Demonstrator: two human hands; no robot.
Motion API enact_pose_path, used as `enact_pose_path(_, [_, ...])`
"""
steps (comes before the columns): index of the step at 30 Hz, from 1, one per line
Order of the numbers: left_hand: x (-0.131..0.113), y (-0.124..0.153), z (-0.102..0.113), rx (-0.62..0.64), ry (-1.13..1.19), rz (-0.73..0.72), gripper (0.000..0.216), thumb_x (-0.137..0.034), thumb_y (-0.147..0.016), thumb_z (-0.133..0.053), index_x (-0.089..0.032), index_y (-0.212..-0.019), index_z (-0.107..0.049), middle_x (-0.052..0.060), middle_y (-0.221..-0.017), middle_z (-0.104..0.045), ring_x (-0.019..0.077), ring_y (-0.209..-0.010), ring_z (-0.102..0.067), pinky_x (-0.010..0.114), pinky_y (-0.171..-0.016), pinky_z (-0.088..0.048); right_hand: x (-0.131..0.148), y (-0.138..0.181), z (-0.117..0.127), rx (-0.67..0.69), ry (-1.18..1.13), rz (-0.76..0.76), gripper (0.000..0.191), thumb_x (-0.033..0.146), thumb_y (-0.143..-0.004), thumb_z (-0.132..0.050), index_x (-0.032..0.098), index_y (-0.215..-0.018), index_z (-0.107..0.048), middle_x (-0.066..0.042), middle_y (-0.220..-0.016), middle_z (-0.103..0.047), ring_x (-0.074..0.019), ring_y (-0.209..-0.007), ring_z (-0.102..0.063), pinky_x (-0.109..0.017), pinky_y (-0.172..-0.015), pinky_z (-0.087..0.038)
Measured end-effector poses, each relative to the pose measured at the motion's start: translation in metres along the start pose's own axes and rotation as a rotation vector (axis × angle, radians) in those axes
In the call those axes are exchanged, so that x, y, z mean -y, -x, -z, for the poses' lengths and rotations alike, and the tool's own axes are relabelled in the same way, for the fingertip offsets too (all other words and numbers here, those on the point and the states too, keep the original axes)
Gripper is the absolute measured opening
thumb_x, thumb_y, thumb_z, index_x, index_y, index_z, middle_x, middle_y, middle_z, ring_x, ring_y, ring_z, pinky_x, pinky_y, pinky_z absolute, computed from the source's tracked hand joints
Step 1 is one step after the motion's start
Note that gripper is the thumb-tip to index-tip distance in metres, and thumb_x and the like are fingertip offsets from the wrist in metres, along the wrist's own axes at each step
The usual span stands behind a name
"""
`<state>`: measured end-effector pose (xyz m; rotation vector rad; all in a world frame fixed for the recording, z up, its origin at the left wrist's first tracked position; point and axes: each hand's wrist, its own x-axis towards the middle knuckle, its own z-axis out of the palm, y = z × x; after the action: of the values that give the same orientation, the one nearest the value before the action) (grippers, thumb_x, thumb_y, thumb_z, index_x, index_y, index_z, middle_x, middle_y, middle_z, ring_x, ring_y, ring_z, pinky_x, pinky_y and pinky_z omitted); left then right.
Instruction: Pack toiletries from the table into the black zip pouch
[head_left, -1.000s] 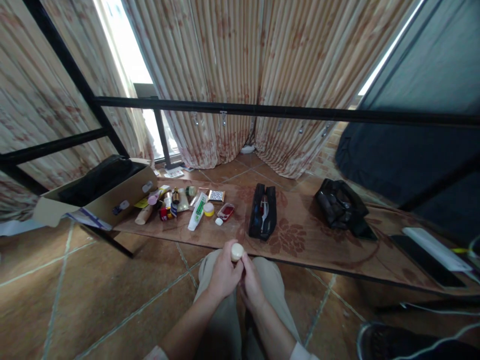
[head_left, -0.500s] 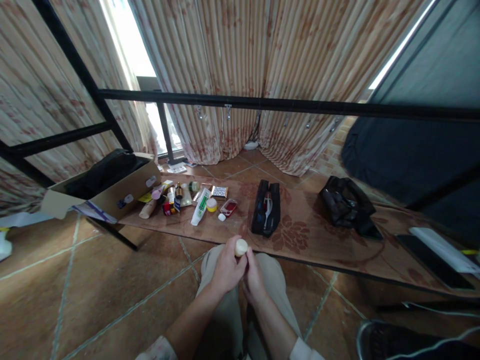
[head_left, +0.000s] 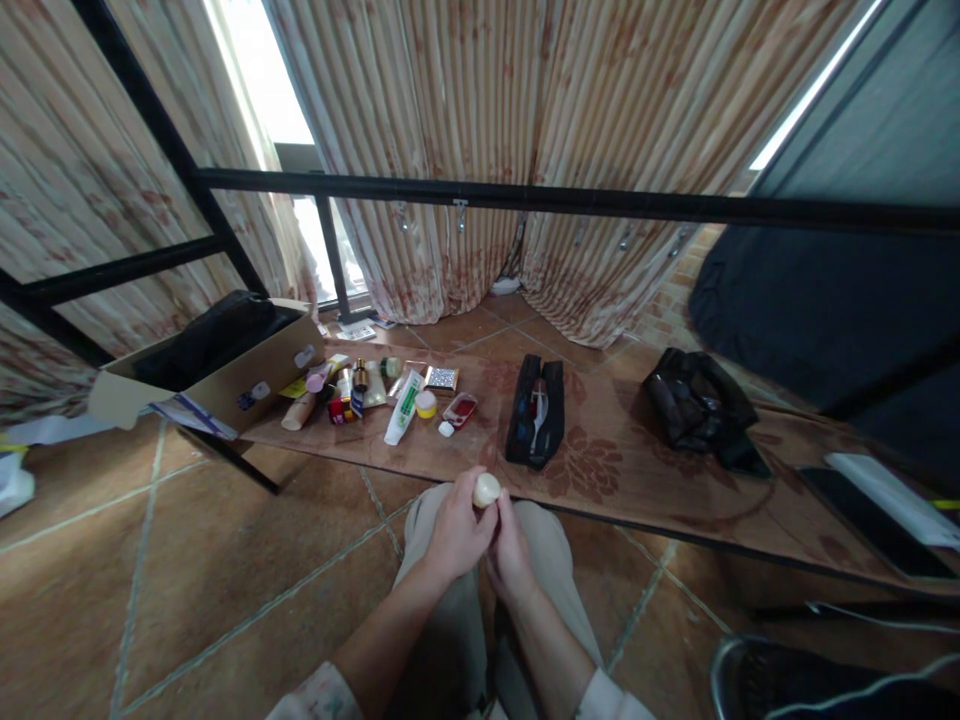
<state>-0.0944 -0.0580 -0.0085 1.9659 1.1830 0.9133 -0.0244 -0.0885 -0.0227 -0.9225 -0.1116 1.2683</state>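
Note:
A small cream round-capped container (head_left: 486, 489) is held over my knees, just in front of the low board's near edge. My left hand (head_left: 454, 535) is closed around its cap end. My right hand (head_left: 511, 548) is closed around its lower part, which the fingers hide. On the floral board (head_left: 600, 470) beyond lie an open black pouch (head_left: 534, 423) with a white item inside, and a cluster of toiletries: a white tube (head_left: 401, 407), a yellow-lidded jar (head_left: 426, 403), a red case (head_left: 459, 409) and several small bottles.
A cardboard box (head_left: 225, 375) holding a dark bag sits at the board's left end. A black bag (head_left: 697, 405) lies to the right, with a dark flat slab and a white item (head_left: 889, 497) at far right. A black metal frame (head_left: 525, 200) crosses overhead. Curtains hang behind.
The view has shifted a little, so the board and its items sit slightly right and higher. Both hands stay closed on the cream container, almost in the same place.

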Motion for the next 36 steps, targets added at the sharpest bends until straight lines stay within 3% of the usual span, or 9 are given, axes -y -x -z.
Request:
enact_pose_path(5, [-0.001,0.0,0.0,0.004,0.014,0.001,0.04,-0.02,-0.085,-0.054,-0.017,-0.125,-0.049,0.01,-0.121,-0.062,0.0191,-0.114,-0.058,0.035,-0.099,-0.046,-0.003,-0.002,0.004,-0.018,0.019,0.005,0.042,0.055,-0.072,-0.067,0.017,-0.089,-0.073,-0.006,-0.091,-0.076,-0.0239,-0.095,-0.068,-0.035,-0.086,-0.053])
enact_pose_path(10, [-0.002,0.0,0.0,0.017,0.009,0.033,0.04,-0.021,-0.086,-0.054,-0.018,-0.125,-0.049,0.009,-0.118,-0.063,0.0196,-0.112,-0.059,0.036,-0.099,-0.046,-0.007,-0.003,0.007,0.019,0.034,0.022,0.042,0.055,-0.077,-0.062,0.018,-0.094,-0.073,-0.005,-0.093,-0.075,-0.0224,-0.101,-0.066,-0.034,-0.091,-0.051])
enact_pose_path(18, [-0.001,0.0,0.0,0.001,-0.004,0.022,0.04,-0.019,-0.084,-0.055,-0.018,-0.124,-0.05,0.009,-0.117,-0.064,0.0193,-0.11,-0.061,0.035,-0.097,-0.047,-0.005,-0.003,0.005,0.021,0.008,-0.001,0.044,0.056,-0.072,-0.068,0.017,-0.089,-0.073,-0.006,-0.091,-0.075,-0.0235,-0.097,-0.067,-0.036,-0.092,-0.051])
enact_pose_path(36, [0.001,0.001,-0.001,0.016,0.013,0.018,0.051,-0.017,-0.082,-0.056,-0.018,-0.133,-0.047,0.009,-0.125,-0.062,0.0199,-0.115,-0.059,0.036,-0.101,-0.047,-0.01,-0.008,0.011,0.013,-0.01,-0.008,0.048,0.057,-0.076,-0.065,0.015,-0.097,-0.072,-0.007,-0.097,-0.075,-0.0232,-0.096,-0.068,-0.036,-0.09,-0.051])
